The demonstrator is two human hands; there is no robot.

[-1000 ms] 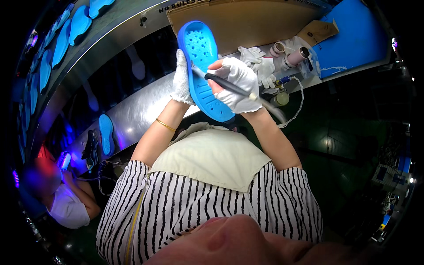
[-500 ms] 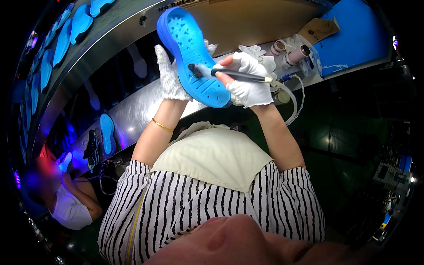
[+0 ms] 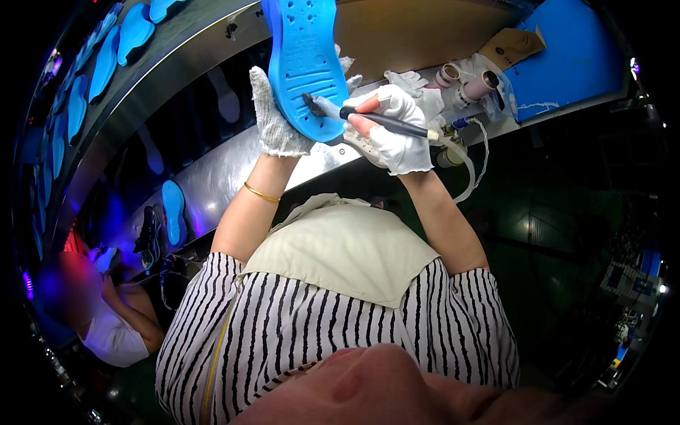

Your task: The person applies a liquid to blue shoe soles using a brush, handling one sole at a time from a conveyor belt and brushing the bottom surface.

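A blue shoe sole [image 3: 303, 57], with holes near the top and ridges across its heel part, is held up above the metal bench. My left hand [image 3: 273, 120], in a white knit glove, grips it from beneath; the thumb lies along its left edge and fingertips show past the right edge. In my right hand [image 3: 397, 131], gloved with bare fingertips, is a brush [image 3: 386, 123] with a black handle. A pale hose [image 3: 464, 166] runs from the handle's end. The dark bristles rest on the sole's lower, heel end.
Blue soles [image 3: 105, 62] lie along a curved conveyor [image 3: 177, 49] on the left. Another blue sole [image 3: 173, 212] and a dark shoe [image 3: 147, 237] are on the bench's left. Pink-lidded containers [image 3: 479, 85] stand right, by a blue board [image 3: 567, 60]. A co-worker [image 3: 117, 322] sits at lower left.
The sole has swung more upright and moved up, its top now cut off by the picture's edge. The brush has gone from the sole's middle toward its lower end.
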